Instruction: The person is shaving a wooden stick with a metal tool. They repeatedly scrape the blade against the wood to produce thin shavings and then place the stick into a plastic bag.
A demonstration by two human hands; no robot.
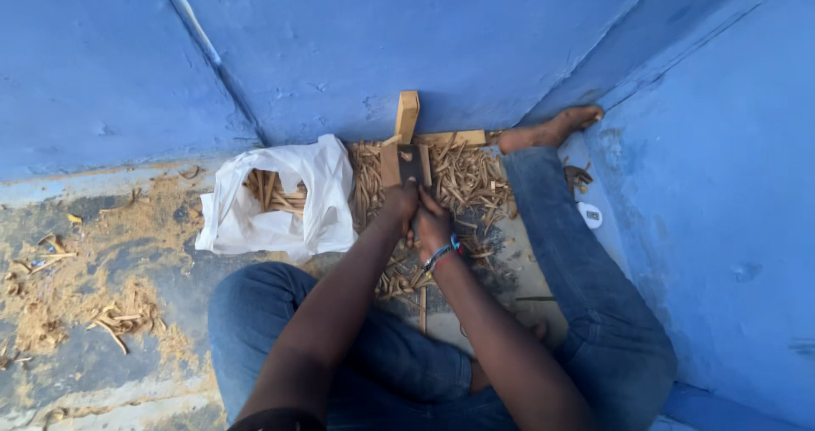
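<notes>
I count two hands, my left hand (402, 202) and right hand (431, 224), both clenched on one wooden block (404, 164) just beyond my fingers, one white bag (284, 197) lying left of them.

The floor (110, 346) — worn, blue-grey — carries sawdust (51, 304), a white bag (318, 202) of sticks and a heap of wood strips (467, 180).
</notes>
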